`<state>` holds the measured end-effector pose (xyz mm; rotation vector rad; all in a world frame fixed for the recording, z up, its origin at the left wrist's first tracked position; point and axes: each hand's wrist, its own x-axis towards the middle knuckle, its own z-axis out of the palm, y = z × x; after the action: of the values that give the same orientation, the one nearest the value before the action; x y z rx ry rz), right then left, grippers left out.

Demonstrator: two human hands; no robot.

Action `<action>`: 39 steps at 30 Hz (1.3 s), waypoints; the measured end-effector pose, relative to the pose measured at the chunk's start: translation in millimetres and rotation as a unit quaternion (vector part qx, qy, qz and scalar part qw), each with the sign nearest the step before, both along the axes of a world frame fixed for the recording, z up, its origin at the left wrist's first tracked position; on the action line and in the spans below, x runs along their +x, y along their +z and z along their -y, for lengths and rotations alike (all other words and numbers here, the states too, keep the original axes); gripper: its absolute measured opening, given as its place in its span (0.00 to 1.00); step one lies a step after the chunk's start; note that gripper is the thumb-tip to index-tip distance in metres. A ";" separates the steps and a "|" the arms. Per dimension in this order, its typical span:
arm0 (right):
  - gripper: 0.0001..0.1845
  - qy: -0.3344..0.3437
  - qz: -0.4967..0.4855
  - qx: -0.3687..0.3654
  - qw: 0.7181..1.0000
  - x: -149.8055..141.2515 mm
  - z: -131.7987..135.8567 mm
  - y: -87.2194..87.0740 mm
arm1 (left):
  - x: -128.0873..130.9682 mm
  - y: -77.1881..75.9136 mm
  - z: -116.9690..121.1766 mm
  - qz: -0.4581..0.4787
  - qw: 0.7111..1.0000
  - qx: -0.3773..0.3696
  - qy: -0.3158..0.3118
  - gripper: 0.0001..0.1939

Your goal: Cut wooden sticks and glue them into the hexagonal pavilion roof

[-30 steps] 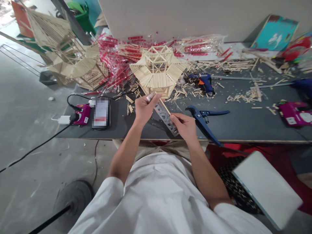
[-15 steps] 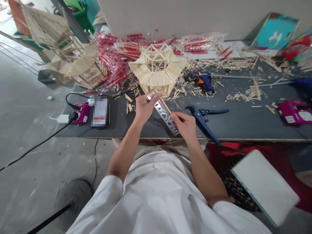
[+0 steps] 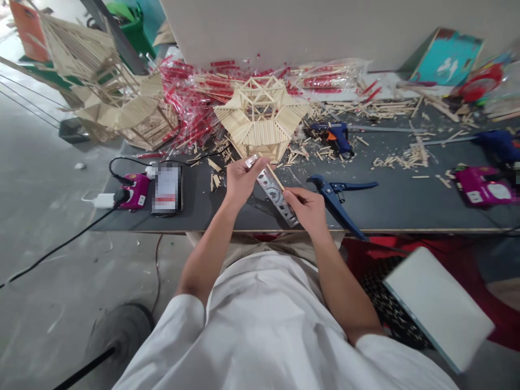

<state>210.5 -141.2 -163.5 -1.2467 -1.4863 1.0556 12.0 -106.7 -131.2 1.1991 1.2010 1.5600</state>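
Dark bench (image 3: 390, 214) against a pale wall (image 3: 292, 30). Near the front edge, pinched in the closed left hand (image 3: 242, 179): upper ends of a stencil ruler (image 3: 273, 194) and a thin stick (image 3: 277, 179). In the closed right hand (image 3: 307, 208), the stick's lower end, over the ruler. Just beyond, toward the back edge, a stick-built model (image 3: 262, 132). To the right, blue cutter (image 3: 333, 201) at the front edge; behind it, glue gun (image 3: 340, 139). Toward the left front corner, phone (image 3: 167, 189).

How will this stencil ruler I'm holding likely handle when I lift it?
The stencil ruler is probably light, being thin and full of cutouts. It's likely stiff, since it runs straight out from your left hand. Its shine suggests it may slip.
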 end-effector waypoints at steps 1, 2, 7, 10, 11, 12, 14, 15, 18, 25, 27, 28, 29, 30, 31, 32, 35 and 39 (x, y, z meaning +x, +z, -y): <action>0.18 0.002 0.001 0.000 1.000 0.2 0.2 0.1 | -0.1 0.1 -0.1 0.004 1.000 -0.001 -0.002 0.19; 0.18 0.003 0.002 0.001 1.000 0.2 0.5 0.4 | -0.1 0.1 -0.1 0.008 1.000 -0.004 -0.003 0.19; 0.19 0.006 0.003 -0.001 1.000 -0.2 1.0 3.3 | 0.9 -1.9 -0.3 0.027 1.000 -0.009 -0.003 0.20; 0.18 0.012 0.000 -0.008 1.000 0.6 -0.1 7.7 | 2.1 -4.0 -1.8 0.055 0.998 -0.006 -0.001 0.19; 0.18 0.015 0.001 -0.011 1.000 1.0 -0.4 10.1 | 2.4 -4.7 -2.6 0.062 0.998 -0.006 0.003 0.19; 0.17 0.017 0.006 -0.013 1.000 1.3 -0.6 13.0 | 2.6 -5.4 -3.6 0.068 0.998 -0.006 0.009 0.19; 0.15 0.012 0.026 -0.011 1.000 0.8 -0.5 20.2 | 3.1 -6.7 -5.4 0.077 0.997 -0.005 0.019 0.20; 0.14 0.005 0.040 -0.006 0.999 -0.2 -0.3 23.9 | 3.3 -7.2 -6.1 0.083 0.996 -0.003 0.024 0.20; 0.11 -0.027 0.063 0.013 0.998 -7.0 -1.1 31.9 | 4.7 -8.1 -6.7 0.106 0.994 0.002 0.039 0.19; 0.10 -0.043 0.022 -0.003 0.999 -23.4 -7.5 20.0 | 7.5 -8.1 -1.3 0.113 0.990 0.008 0.083 0.17; 0.10 -0.038 0.009 -0.011 0.999 -23.6 -7.2 16.4 | 7.7 -8.6 -0.3 0.112 0.989 0.008 0.093 0.16; 0.11 -0.035 0.004 -0.016 0.999 -23.1 -6.8 15.4 | 7.7 -8.8 -0.1 0.110 0.989 0.008 0.097 0.16; 0.11 -0.034 0.000 -0.022 0.999 -22.5 -6.3 14.8 | 7.6 -9.1 0.0 0.106 0.989 0.007 0.102 0.16; 0.11 -0.035 -0.002 -0.026 0.999 -21.9 -5.9 14.5 | 7.4 -9.3 -0.1 0.104 0.989 0.008 0.104 0.16; 0.11 -0.038 -0.005 -0.028 0.999 -21.4 -5.5 14.3 | 7.1 -9.6 -0.3 0.103 0.989 0.010 0.105 0.16; 0.11 -0.041 -0.007 -0.029 0.999 -21.3 -5.1 14.2 | 6.8 -9.9 -0.6 0.104 0.989 0.012 0.104 0.16; 0.11 -0.049 -0.020 -0.032 0.998 -22.3 -4.2 13.8 | 5.7 -11.1 -1.5 0.113 0.989 0.021 0.095 0.15; 0.10 -0.058 -0.019 -0.038 0.997 -24.9 -2.2 14.5 | 4.9 -12.3 -1.6 0.106 0.989 0.018 0.098 0.15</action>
<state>185.5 -139.0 -148.9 -1.3425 -1.3388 1.0617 16.9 -105.1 -143.6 0.9326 1.1814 1.8111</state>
